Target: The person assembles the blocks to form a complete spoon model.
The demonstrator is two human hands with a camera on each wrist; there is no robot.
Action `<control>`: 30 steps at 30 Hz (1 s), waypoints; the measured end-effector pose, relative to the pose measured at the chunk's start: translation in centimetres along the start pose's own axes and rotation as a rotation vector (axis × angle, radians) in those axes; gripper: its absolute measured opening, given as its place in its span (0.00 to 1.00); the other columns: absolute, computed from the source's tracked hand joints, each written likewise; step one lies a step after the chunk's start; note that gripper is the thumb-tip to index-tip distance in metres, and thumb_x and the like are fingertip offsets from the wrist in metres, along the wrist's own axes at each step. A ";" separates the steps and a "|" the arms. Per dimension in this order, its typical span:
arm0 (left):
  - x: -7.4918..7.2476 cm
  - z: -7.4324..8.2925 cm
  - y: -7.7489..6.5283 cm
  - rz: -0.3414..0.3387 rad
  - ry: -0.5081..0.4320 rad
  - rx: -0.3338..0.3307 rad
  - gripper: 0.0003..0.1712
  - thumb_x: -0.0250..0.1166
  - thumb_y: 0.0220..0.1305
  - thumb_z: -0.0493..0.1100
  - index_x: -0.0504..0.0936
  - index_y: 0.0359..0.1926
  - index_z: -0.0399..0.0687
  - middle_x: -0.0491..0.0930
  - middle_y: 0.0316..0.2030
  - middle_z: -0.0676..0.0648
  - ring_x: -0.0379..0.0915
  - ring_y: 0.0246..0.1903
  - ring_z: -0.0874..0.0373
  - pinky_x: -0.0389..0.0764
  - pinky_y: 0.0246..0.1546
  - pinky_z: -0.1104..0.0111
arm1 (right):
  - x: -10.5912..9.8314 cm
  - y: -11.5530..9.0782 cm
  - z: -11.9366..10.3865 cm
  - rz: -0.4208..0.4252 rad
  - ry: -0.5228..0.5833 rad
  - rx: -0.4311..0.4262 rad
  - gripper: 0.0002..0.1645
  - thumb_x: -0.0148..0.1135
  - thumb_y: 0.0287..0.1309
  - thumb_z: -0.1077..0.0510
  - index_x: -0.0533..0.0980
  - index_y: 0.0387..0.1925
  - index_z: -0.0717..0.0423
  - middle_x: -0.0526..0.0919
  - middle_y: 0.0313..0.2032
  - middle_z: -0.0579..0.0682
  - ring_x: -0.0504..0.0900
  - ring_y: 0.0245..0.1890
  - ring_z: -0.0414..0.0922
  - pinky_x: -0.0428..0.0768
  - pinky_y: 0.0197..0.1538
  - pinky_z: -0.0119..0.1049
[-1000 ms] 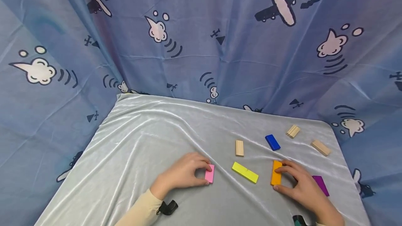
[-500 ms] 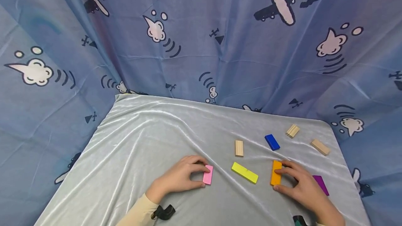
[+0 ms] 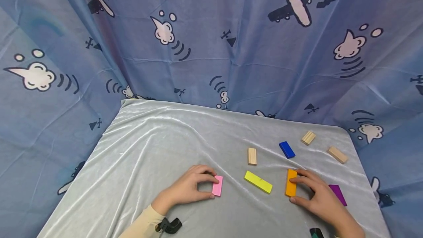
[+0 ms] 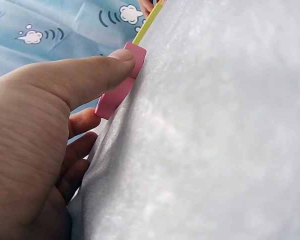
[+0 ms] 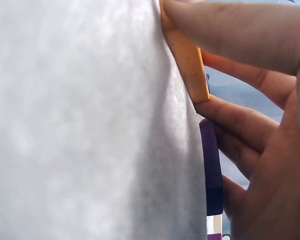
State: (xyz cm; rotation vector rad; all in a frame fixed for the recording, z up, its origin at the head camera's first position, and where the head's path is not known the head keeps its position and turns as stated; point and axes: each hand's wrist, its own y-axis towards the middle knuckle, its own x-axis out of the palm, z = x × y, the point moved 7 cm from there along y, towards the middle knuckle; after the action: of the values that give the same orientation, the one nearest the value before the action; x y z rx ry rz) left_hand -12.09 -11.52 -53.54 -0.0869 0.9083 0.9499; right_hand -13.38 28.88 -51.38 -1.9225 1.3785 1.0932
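Note:
A pink block (image 3: 217, 186) lies flat on the cloth, pinched between the thumb and fingers of my left hand (image 3: 188, 187). In the left wrist view the thumb presses on one part of the pink block (image 4: 117, 97), and the other fingers are partly hidden behind it. To the right, my right hand (image 3: 322, 195) holds an orange block (image 3: 291, 183), its thumb at the near end and its fingers toward the far end. The right wrist view shows the orange block (image 5: 187, 62) beneath the thumb. Between the hands lies a yellow block (image 3: 258, 182).
Grey cloth (image 3: 158, 139) with folds covers the table. A purple block (image 3: 337, 195) lies beside my right hand. Farther back are a blue block (image 3: 286, 150) and plain wooden blocks (image 3: 252, 156), two of them near the right edge. A blue curtain (image 3: 198, 47) hangs behind.
My left hand has slid the pink block a little to the left and nearer. My right thumb has shifted slightly at the orange block's near end; that block stays in place.

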 end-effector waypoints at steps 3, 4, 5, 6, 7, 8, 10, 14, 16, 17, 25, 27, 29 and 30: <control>0.0 0.0 -0.1 -0.001 -0.010 0.000 0.23 0.85 0.60 0.53 0.91 0.56 0.62 0.81 0.60 0.56 0.75 0.65 0.58 0.73 0.69 0.57 | 0.1 -0.1 0.1 -0.011 0.020 0.008 0.30 0.90 0.48 0.45 0.86 0.53 0.42 0.79 0.66 0.59 0.77 0.65 0.66 0.74 0.61 0.73; 0.0 0.1 -0.2 0.000 -0.011 0.001 0.23 0.85 0.60 0.53 0.91 0.56 0.62 0.81 0.60 0.56 0.75 0.65 0.58 0.73 0.68 0.57 | 0.2 -0.1 0.2 -0.012 0.020 0.010 0.30 0.90 0.48 0.45 0.86 0.53 0.42 0.79 0.66 0.58 0.77 0.66 0.65 0.74 0.62 0.71; 0.0 0.0 -0.3 0.001 -0.012 0.002 0.23 0.85 0.60 0.53 0.91 0.56 0.62 0.81 0.60 0.56 0.75 0.65 0.58 0.74 0.68 0.56 | 0.3 -0.1 0.2 -0.013 0.018 0.012 0.31 0.90 0.48 0.44 0.86 0.54 0.41 0.79 0.66 0.57 0.76 0.66 0.64 0.75 0.63 0.69; 0.0 0.0 -0.3 -0.002 -0.017 -0.004 0.23 0.85 0.60 0.53 0.91 0.56 0.62 0.81 0.60 0.57 0.74 0.65 0.58 0.73 0.68 0.56 | 0.3 -0.1 0.2 -0.013 0.017 0.010 0.31 0.90 0.49 0.44 0.86 0.54 0.41 0.79 0.67 0.57 0.76 0.66 0.63 0.75 0.63 0.66; -0.1 0.0 -0.4 -0.004 -0.021 -0.009 0.23 0.85 0.60 0.53 0.91 0.56 0.62 0.81 0.60 0.57 0.74 0.65 0.58 0.73 0.68 0.56 | 0.4 -0.1 0.3 -0.010 0.014 0.008 0.31 0.90 0.49 0.44 0.86 0.54 0.40 0.79 0.67 0.56 0.76 0.66 0.63 0.75 0.65 0.59; -0.1 0.0 -0.5 -0.007 -0.024 -0.014 0.23 0.85 0.60 0.53 0.91 0.56 0.62 0.81 0.60 0.57 0.74 0.65 0.58 0.73 0.68 0.56 | 0.4 -0.1 0.3 -0.006 0.010 0.006 0.31 0.89 0.49 0.44 0.86 0.54 0.39 0.79 0.67 0.55 0.76 0.66 0.62 0.75 0.66 0.52; -0.1 -0.1 -0.6 -0.010 -0.023 -0.022 0.24 0.85 0.60 0.53 0.91 0.57 0.62 0.81 0.61 0.58 0.74 0.65 0.58 0.73 0.69 0.55 | 0.4 -0.1 0.3 0.004 0.001 0.001 0.30 0.89 0.49 0.43 0.86 0.54 0.38 0.80 0.67 0.54 0.77 0.66 0.60 0.72 0.64 0.39; -0.1 0.0 -0.6 -0.018 -0.023 -0.029 0.24 0.84 0.61 0.53 0.90 0.58 0.63 0.80 0.61 0.58 0.73 0.66 0.59 0.73 0.69 0.55 | 0.2 -0.2 0.2 0.021 0.000 -0.009 0.30 0.90 0.49 0.43 0.86 0.53 0.37 0.80 0.66 0.53 0.78 0.65 0.60 0.67 0.61 0.27; -0.1 0.0 -0.6 -0.016 -0.020 -0.025 0.24 0.84 0.61 0.53 0.90 0.58 0.63 0.80 0.61 0.58 0.74 0.66 0.58 0.73 0.69 0.55 | 0.2 -0.2 0.2 0.024 -0.004 -0.010 0.30 0.90 0.49 0.43 0.86 0.53 0.37 0.81 0.66 0.53 0.79 0.65 0.60 0.68 0.61 0.26; -0.1 0.0 -0.6 -0.017 -0.021 -0.024 0.24 0.84 0.61 0.53 0.90 0.58 0.63 0.80 0.61 0.58 0.74 0.66 0.58 0.73 0.69 0.55 | 0.2 -0.2 0.2 0.024 -0.003 -0.009 0.30 0.90 0.49 0.43 0.86 0.53 0.37 0.81 0.66 0.54 0.79 0.65 0.60 0.68 0.61 0.26; -0.2 0.2 -0.4 -0.002 -0.016 -0.002 0.24 0.85 0.60 0.52 0.91 0.57 0.62 0.81 0.61 0.56 0.74 0.66 0.58 0.73 0.68 0.55 | 0.0 -0.2 0.4 0.023 -0.022 0.008 0.30 0.89 0.50 0.41 0.87 0.54 0.37 0.81 0.67 0.53 0.79 0.65 0.60 0.75 0.62 0.41; -0.2 0.3 -0.4 0.003 -0.019 0.001 0.23 0.84 0.60 0.52 0.91 0.57 0.62 0.81 0.61 0.56 0.74 0.66 0.58 0.74 0.67 0.55 | 0.0 -0.3 0.4 0.026 -0.024 0.008 0.30 0.89 0.50 0.41 0.87 0.54 0.38 0.81 0.66 0.54 0.79 0.65 0.60 0.76 0.63 0.45; -0.2 0.4 -0.3 0.005 -0.019 0.000 0.23 0.84 0.61 0.52 0.91 0.56 0.62 0.81 0.61 0.56 0.74 0.66 0.58 0.73 0.68 0.56 | 0.0 -0.3 0.3 0.026 -0.020 0.008 0.30 0.89 0.50 0.41 0.87 0.54 0.39 0.81 0.66 0.55 0.79 0.65 0.61 0.77 0.64 0.54; -0.2 0.4 -0.3 0.008 -0.015 0.004 0.23 0.85 0.60 0.52 0.91 0.56 0.61 0.82 0.61 0.56 0.74 0.66 0.58 0.74 0.67 0.56 | 0.0 -0.4 0.3 0.023 -0.016 0.011 0.30 0.89 0.50 0.41 0.87 0.54 0.40 0.81 0.66 0.55 0.79 0.65 0.62 0.77 0.64 0.60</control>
State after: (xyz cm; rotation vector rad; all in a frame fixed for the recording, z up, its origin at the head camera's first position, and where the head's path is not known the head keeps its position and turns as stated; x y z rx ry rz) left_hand -11.62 -11.63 -53.26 -0.0721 0.8972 0.9551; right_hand -13.13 29.23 -51.56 -1.8902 1.3989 1.1071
